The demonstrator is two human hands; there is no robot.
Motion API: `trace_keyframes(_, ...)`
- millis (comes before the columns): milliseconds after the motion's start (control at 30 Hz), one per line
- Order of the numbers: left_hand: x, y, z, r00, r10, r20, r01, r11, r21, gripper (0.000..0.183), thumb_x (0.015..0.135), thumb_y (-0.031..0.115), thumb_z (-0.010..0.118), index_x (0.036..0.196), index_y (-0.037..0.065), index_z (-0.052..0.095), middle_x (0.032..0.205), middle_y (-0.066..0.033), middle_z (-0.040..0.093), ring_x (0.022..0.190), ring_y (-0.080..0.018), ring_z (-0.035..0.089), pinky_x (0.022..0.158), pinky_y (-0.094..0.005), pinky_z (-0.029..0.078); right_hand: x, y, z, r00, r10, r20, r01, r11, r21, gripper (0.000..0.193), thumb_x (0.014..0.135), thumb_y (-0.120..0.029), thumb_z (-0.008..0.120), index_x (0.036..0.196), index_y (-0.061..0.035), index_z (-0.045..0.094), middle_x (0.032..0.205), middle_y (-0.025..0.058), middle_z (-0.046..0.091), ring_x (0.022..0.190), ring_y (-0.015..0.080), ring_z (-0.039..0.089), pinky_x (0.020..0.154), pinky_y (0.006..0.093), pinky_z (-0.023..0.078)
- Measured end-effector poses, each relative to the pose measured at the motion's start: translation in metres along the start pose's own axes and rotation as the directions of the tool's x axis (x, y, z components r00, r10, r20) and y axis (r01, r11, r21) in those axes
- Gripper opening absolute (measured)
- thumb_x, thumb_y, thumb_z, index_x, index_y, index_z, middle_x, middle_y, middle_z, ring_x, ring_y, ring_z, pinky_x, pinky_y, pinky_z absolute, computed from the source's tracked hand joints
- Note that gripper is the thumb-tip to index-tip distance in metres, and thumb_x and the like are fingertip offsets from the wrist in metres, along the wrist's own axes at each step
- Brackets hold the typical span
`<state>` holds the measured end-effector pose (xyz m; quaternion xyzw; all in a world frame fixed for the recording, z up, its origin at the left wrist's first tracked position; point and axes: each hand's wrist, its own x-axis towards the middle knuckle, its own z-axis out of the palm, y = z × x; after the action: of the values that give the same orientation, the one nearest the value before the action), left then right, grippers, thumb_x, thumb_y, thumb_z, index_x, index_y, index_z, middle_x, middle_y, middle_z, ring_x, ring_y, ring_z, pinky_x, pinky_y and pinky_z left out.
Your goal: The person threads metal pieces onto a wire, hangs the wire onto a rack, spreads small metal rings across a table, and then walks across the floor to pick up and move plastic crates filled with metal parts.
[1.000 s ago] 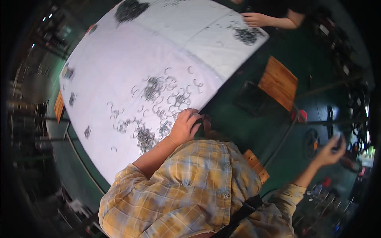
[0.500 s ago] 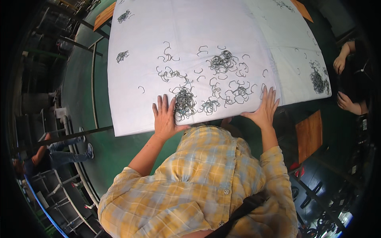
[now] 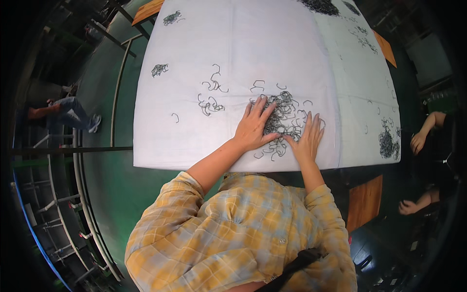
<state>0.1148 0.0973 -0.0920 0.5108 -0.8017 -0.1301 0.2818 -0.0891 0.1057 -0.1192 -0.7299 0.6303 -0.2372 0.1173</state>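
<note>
While the main pile of dark hooks [image 3: 283, 106] sits on the white-covered table [image 3: 189, 143] pretty much between both hands, the left hand [image 3: 252, 128] is laid open along the pile's left edge, fingers stretched and a bit apart. The right hand [image 3: 306, 142] is spread open too, down at the lower right, touching hooks. Thumbs nearly meet. Can't tell what's under the palms, tbh.

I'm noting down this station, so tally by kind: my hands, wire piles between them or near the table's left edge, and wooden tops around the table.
Left hand and right hand: 2
Wire pile between them: 1
Small wire piles at left: 2
Wooden tops: 3
Total: 8
</note>
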Motion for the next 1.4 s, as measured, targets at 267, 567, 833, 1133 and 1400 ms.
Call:
trace_keyframes(267,-0.072,-0.118,-0.094,0.783,-0.443,-0.437,0.612,0.678,0.408,0.073,0.072,0.047,0.062,0.129,0.009,0.036,0.131,-0.0212,0.034,0.125,-0.0377,0.027,0.100,-0.0537,0.019,-0.027,-0.051,-0.014,0.854,-0.308,0.419,0.361,0.931,-0.050,0.110,0.054,-0.068,0.065,0.137,-0.0084,0.023,0.142,0.0235,0.013,0.131,0.0411,0.009,0.099,0.0631,-0.002)
trace_keyframes(567,0.062,-0.119,-0.029,0.922,-0.374,-0.102,0.385,0.853,0.352,0.074,0.078,0.061,0.043,0.133,0.013,0.034,0.140,-0.0190,0.025,0.132,-0.0333,0.017,0.106,-0.0511,0.011,0.063,-0.033,0.022,0.975,-0.177,0.131,0.204,0.950,-0.238,0.098,0.060,-0.063,0.064,0.135,-0.0103,0.029,0.140,0.0188,0.021,0.131,0.0361,0.015,0.101,0.0587,0.004)
trace_keyframes(833,0.052,-0.059,-0.041,0.990,-0.139,0.001,0.139,0.988,-0.063,0.060,0.082,0.048,0.049,0.130,0.015,0.038,0.136,-0.0135,0.035,0.130,-0.0278,0.025,0.107,-0.0479,0.013,0.043,0.018,-0.023,0.998,-0.048,0.045,0.058,0.967,-0.249,0.099,0.055,-0.050,0.073,0.134,-0.0093,0.029,0.139,0.0181,0.025,0.131,0.0348,0.017,0.104,0.0543,0.005)
trace_keyframes(1133,0.019,-0.290,-0.143,0.465,-0.754,-0.463,0.884,0.369,0.287,0.071,0.079,0.055,0.050,0.132,0.010,0.036,0.139,-0.0200,0.026,0.130,-0.0360,0.019,0.104,-0.0495,0.017,0.042,0.011,-0.035,0.970,0.013,0.242,0.042,0.974,-0.223,0.115,0.045,-0.045,0.080,0.136,-0.0069,0.022,0.142,0.0213,0.015,0.132,0.0384,0.007,0.106,0.0523,0.004)
trace_keyframes(1400,0.069,-0.154,-0.048,0.989,-0.144,-0.034,0.147,0.981,0.127,0.055,0.082,0.040,0.053,0.121,0.002,0.046,0.131,-0.0212,0.038,0.126,-0.0343,0.030,0.105,-0.0425,0.022,0.077,-0.006,0.001,0.975,-0.137,0.173,0.146,0.988,-0.042,0.107,0.053,-0.051,0.074,0.136,-0.0069,0.023,0.141,0.0217,0.017,0.131,0.0367,0.013,0.106,0.0503,0.007)
